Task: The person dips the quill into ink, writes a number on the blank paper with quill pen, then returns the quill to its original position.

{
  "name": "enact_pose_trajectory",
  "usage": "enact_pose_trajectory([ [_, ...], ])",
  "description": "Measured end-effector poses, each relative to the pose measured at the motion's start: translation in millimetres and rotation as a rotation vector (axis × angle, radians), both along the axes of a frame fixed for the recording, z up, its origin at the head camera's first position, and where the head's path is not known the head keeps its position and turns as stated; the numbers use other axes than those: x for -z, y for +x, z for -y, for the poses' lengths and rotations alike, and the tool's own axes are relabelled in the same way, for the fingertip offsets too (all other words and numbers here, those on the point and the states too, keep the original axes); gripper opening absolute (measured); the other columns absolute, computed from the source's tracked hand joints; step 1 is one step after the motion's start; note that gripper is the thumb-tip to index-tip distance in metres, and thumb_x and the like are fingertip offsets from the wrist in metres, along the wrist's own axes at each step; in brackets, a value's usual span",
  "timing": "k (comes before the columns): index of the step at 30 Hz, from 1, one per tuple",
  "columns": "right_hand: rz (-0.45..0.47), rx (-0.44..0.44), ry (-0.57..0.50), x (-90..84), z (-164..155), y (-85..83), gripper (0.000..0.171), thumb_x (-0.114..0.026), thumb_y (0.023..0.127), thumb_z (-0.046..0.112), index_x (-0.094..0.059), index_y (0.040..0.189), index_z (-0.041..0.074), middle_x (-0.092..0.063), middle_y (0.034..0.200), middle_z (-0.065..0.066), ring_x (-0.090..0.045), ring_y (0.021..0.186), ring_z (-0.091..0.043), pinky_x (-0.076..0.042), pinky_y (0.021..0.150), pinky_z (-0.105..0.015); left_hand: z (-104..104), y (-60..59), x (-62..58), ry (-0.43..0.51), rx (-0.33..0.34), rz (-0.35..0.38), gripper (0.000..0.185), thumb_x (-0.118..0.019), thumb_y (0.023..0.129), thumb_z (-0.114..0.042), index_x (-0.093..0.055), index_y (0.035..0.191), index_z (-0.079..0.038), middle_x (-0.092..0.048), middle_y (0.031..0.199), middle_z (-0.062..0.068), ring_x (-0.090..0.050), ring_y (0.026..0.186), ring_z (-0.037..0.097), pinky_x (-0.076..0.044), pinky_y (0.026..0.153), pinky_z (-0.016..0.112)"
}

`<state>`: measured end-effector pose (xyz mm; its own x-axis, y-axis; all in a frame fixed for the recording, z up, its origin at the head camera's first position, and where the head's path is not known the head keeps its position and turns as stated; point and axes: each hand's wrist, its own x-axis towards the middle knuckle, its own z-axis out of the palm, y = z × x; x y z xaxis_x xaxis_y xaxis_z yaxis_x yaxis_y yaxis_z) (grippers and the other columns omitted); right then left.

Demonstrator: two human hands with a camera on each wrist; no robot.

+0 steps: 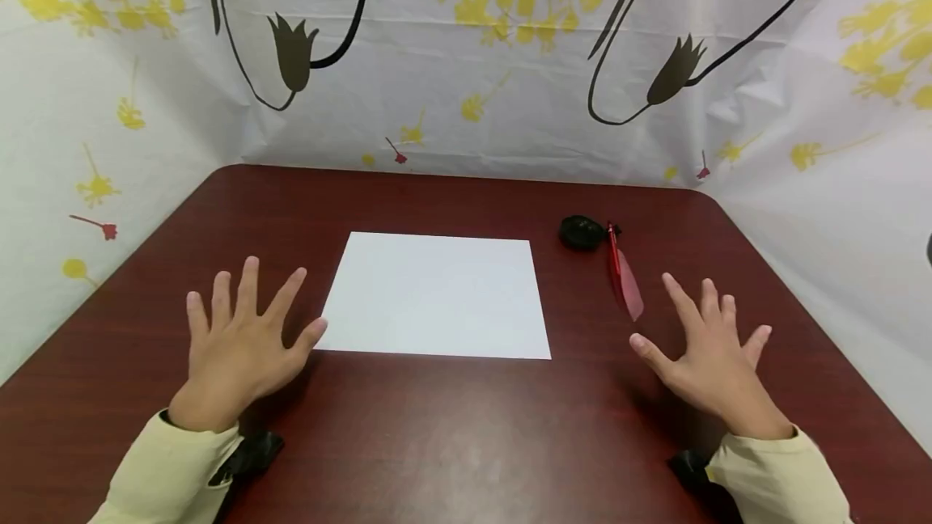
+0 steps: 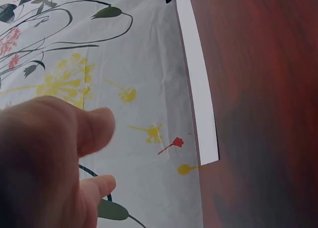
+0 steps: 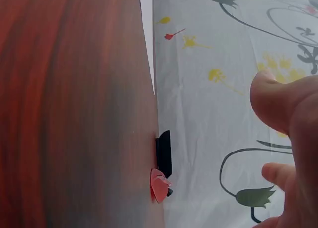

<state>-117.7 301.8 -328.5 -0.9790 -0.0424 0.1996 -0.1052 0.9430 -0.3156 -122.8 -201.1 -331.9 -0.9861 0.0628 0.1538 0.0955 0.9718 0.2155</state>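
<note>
A white sheet of paper (image 1: 437,295) lies flat on the dark red table (image 1: 451,435); its edge shows as a thin strip of paper (image 2: 198,89) in the left wrist view. My left hand (image 1: 240,342) hovers with fingers spread just left of the sheet, thumb near its front left corner, holding nothing. My right hand (image 1: 709,354) is spread open to the right of the sheet, also holding nothing. A red feather quill (image 1: 622,273) lies just ahead of the right hand, beside a small black pot (image 1: 580,232). The right wrist view shows the quill (image 3: 159,186) and pot (image 3: 164,153) edge-on.
A white cloth with yellow flowers and black tulips (image 1: 510,63) walls in the table at the back and both sides. Pale yellow sleeves (image 1: 167,475) cover both forearms, with black wrist straps (image 1: 251,455) under them.
</note>
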Motion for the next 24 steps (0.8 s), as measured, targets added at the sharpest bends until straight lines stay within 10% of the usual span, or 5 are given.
enact_pose_trajectory([
  [5,-0.030,-0.069,-0.167,-3.5,-1.8,-3.4,0.083,-0.060,0.093,0.043,-0.016,0.156,0.011,-0.009,0.152,-0.038,-0.001,0.135,-0.061,0.011,0.093,-0.078,-3.6,-5.4,-1.7,0.043,0.082,-0.009,0.076,-0.045,0.093,-0.063,-0.027,0.153,-0.020,-0.010,0.155,0.030,-0.009,0.135,0.057,-0.001,0.102,0.072],
  [12,-0.073,-0.074,-0.220,-2.1,2.0,-7.3,0.075,-0.063,0.094,0.038,-0.027,0.152,0.008,-0.031,0.148,-0.030,-0.037,0.125,-0.054,-0.031,0.088,-0.071,-6.6,-23.9,-2.5,0.096,0.256,0.114,0.080,-0.068,0.087,-0.047,-0.034,0.149,-0.011,-0.022,0.151,0.031,-0.021,0.134,0.054,-0.018,0.103,0.068],
  [24,-0.066,-0.108,-0.163,-15.5,-9.5,-39.3,0.070,-0.065,0.093,0.034,-0.033,0.147,0.003,-0.044,0.137,-0.033,-0.049,0.117,-0.048,-0.041,0.081,-0.065,-10.8,-72.5,-10.6,0.074,0.378,0.248,0.085,-0.073,0.085,-0.045,-0.031,0.150,-0.009,-0.026,0.149,0.032,-0.029,0.133,0.051,-0.029,0.101,0.065],
])
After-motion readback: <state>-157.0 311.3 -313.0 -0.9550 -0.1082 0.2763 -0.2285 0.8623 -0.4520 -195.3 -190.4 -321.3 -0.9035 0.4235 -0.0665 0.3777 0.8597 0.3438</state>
